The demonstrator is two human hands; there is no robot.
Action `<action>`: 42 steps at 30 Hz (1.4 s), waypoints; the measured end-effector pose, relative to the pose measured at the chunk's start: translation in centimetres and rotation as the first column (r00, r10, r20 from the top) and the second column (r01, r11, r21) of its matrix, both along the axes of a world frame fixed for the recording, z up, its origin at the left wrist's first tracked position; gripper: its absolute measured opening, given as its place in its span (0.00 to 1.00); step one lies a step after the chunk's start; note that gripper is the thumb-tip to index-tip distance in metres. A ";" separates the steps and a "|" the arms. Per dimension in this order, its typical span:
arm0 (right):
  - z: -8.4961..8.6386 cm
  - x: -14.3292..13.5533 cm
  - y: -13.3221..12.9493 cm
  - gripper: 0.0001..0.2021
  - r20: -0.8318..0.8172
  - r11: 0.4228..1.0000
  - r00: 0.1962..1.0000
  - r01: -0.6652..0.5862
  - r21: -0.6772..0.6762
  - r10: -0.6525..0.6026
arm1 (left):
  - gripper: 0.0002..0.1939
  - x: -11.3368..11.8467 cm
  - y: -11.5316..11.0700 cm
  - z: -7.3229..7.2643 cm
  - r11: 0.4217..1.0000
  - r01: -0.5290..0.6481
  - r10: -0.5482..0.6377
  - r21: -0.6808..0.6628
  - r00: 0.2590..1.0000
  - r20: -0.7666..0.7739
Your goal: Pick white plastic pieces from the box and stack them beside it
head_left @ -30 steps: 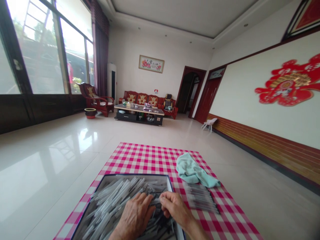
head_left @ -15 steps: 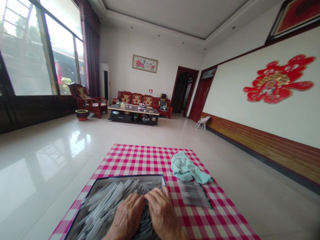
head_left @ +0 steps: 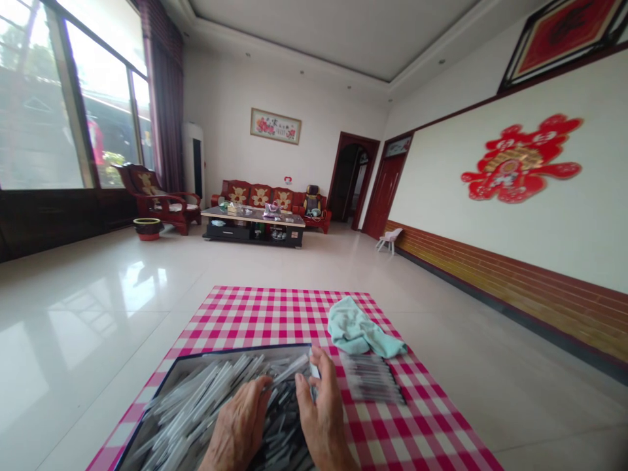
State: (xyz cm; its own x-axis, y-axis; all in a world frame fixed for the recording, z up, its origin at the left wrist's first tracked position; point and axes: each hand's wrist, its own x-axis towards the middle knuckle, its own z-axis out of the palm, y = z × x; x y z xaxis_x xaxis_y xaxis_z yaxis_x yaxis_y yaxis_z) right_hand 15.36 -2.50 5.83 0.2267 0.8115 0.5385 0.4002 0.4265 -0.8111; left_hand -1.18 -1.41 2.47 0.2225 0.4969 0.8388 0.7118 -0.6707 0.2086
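A shallow box [head_left: 171, 374] with a dark blue rim holds a heap of translucent pen barrels [head_left: 199, 399] on its left side and small dark pieces, perhaps pen caps [head_left: 284, 418], on its right. My left hand [head_left: 239, 418] is over the middle of the heap, fingers curled together; whatever they hold is hidden. At the box's right side is my right hand [head_left: 321, 405], thumb and fingers apart. A clear barrel [head_left: 293, 369] slants near its thumb, and I see no grip on it.
A pink-and-white checked cloth [head_left: 265, 317] covers the table. Right of the box lies a row of clear pens with dark ends [head_left: 375, 379], touching a crumpled mint-green towel [head_left: 360, 327]. Farther off stand a coffee table [head_left: 252, 219], a sofa and a small chair [head_left: 390, 241].
My hands were together over the box; now they are apart, the right one opened and turned toward the box's right edge. The view has shifted slightly to the right.
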 end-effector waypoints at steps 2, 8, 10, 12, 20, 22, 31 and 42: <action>0.0 -1.1 0.1 0.22 -0.222 0.973 0.965 -0.174 -0.152 0.138 | 0.10 0.0 -0.1 0.1 0.999 0.034 -0.034 -0.018 0.999 0.003; 1.8 -2.2 -0.3 0.19 -0.511 0.917 0.834 -0.347 -0.196 0.206 | 0.11 -0.1 -0.4 0.6 0.994 0.101 -0.101 -0.030 0.995 -0.001; 3.1 -0.6 -0.4 0.17 -0.408 0.957 0.894 -0.258 -0.134 0.184 | 0.13 -0.1 -0.3 0.6 0.997 0.070 -0.070 -0.032 0.998 0.003; 4.3 2.2 -0.3 0.15 -0.266 0.992 0.958 -0.122 -0.028 0.110 | 0.15 -0.2 -0.2 0.5 0.999 0.032 -0.031 -0.032 0.999 0.015; -1.2 14.6 1.5 0.11 0.540 0.975 0.820 0.093 0.200 -0.189 | 0.14 -0.3 0.2 -0.3 0.999 0.017 -0.016 -0.038 1.000 0.010; -3.8 16.0 1.1 0.14 0.655 0.985 0.741 0.052 0.167 -0.150 | 0.14 -0.3 0.2 -0.5 0.999 0.022 -0.021 -0.047 1.000 0.008; -7.8 16.7 0.3 0.17 0.745 0.985 0.648 0.058 0.162 -0.160 | 0.14 -0.5 0.2 -0.7 0.997 0.016 -0.017 -0.078 1.000 -0.010; -10.0 18.1 1.2 0.13 0.694 0.966 0.680 0.091 0.242 -0.238 | 0.14 -0.7 0.0 -0.1 0.992 -0.100 0.102 -0.080 0.995 0.016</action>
